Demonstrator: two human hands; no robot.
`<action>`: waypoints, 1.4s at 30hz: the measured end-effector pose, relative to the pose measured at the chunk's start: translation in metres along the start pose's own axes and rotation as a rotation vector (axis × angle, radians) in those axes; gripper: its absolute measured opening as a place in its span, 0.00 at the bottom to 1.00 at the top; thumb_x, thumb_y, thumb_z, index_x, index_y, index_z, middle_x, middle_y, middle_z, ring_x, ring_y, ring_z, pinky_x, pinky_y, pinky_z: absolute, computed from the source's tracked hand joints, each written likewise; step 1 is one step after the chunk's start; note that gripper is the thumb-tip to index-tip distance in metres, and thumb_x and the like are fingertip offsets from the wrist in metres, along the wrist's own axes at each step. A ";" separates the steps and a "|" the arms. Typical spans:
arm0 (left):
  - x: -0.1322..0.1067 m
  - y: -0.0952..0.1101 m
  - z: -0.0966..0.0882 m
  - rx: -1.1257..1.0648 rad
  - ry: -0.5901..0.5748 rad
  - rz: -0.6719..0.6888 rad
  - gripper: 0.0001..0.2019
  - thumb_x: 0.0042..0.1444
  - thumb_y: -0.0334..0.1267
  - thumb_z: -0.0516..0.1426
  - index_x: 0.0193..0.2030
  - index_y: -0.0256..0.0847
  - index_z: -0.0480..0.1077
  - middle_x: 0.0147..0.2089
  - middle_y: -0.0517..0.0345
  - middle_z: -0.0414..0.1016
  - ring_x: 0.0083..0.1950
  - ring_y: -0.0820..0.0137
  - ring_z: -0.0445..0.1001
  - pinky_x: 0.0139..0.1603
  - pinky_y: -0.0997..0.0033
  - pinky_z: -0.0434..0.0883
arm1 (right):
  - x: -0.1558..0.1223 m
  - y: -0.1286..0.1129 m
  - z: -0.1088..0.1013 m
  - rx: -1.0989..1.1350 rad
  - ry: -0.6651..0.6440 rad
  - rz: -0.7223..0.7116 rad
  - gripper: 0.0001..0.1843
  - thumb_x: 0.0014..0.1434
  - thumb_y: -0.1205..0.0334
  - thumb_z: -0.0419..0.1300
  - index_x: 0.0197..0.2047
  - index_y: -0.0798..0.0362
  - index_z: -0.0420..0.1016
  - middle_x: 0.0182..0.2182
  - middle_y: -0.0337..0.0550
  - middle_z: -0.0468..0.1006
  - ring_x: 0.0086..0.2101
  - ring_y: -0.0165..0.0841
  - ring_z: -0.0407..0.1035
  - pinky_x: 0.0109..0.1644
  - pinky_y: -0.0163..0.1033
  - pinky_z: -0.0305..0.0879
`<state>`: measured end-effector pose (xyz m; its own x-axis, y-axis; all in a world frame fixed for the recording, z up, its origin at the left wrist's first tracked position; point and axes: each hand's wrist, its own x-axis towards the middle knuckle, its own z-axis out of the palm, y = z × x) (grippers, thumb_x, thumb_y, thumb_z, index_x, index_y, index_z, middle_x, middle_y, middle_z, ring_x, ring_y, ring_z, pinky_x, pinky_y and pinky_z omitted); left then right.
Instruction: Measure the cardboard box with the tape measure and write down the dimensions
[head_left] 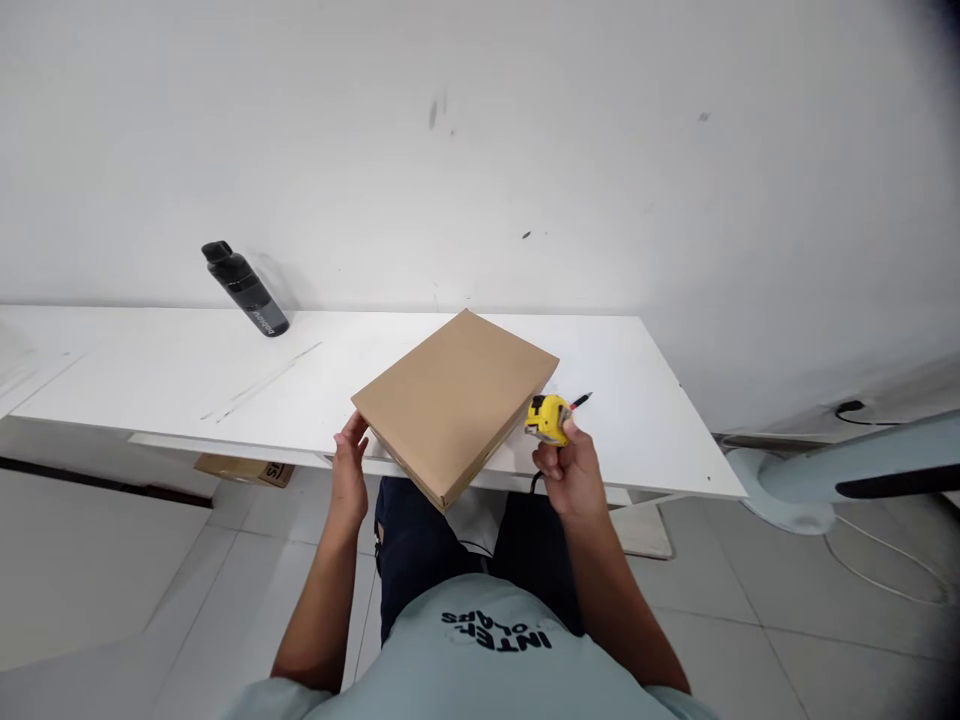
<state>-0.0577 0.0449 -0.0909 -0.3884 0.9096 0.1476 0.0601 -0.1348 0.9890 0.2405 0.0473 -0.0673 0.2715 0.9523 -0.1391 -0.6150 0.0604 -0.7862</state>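
Observation:
A flat brown cardboard box (457,400) lies turned cornerwise on the white table, its near corner sticking out past the front edge. At its left corner is my left hand (349,470), fingers curled against the side and partly hidden beneath the corner. Right of the box, my right hand (574,470) grips a yellow tape measure (547,418) with a black patch. No blade is seen drawn out of it. A dark pen or pencil with a red band (581,400) shows just behind the tape measure; whether it lies on the table or is held, I cannot tell.
Toward the left rear of the white table (150,370) stands a black bottle (247,290), near the wall (480,150). Under the table at left is another cardboard box (244,469). A pale stand with a round base (787,490) and cables is on the right.

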 end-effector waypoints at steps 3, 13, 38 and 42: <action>-0.005 -0.002 -0.002 0.094 0.033 0.045 0.42 0.63 0.77 0.43 0.52 0.40 0.78 0.52 0.44 0.82 0.54 0.58 0.80 0.65 0.49 0.71 | -0.006 0.007 0.004 0.020 -0.040 0.054 0.22 0.54 0.39 0.66 0.33 0.50 0.69 0.11 0.25 0.61 0.12 0.20 0.44 0.18 0.29 0.45; -0.046 0.047 -0.015 0.117 0.155 0.468 0.27 0.71 0.63 0.48 0.50 0.43 0.77 0.41 0.53 0.80 0.40 0.65 0.78 0.46 0.60 0.76 | -0.001 -0.031 -0.003 -0.022 -0.019 -0.176 0.23 0.51 0.40 0.72 0.36 0.49 0.73 0.21 0.31 0.68 0.16 0.21 0.51 0.16 0.29 0.45; 0.022 0.087 -0.024 0.641 0.093 1.322 0.05 0.65 0.39 0.62 0.46 0.45 0.76 0.41 0.52 0.82 0.45 0.64 0.82 0.49 0.60 0.79 | -0.061 -0.051 -0.014 -0.349 -0.327 -0.287 0.20 0.55 0.46 0.75 0.47 0.46 0.84 0.25 0.37 0.80 0.20 0.28 0.68 0.23 0.32 0.69; 0.084 0.055 -0.050 0.653 0.415 0.910 0.18 0.70 0.53 0.53 0.42 0.40 0.73 0.46 0.41 0.78 0.53 0.58 0.77 0.58 0.51 0.74 | -0.043 -0.063 -0.037 -0.564 -0.202 -0.413 0.22 0.57 0.47 0.74 0.52 0.46 0.84 0.34 0.40 0.86 0.29 0.33 0.76 0.32 0.36 0.77</action>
<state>-0.1328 0.0938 -0.0241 -0.2215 0.3711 0.9018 0.8766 -0.3293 0.3509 0.2952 -0.0083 -0.0344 0.2234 0.9249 0.3076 -0.0020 0.3160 -0.9487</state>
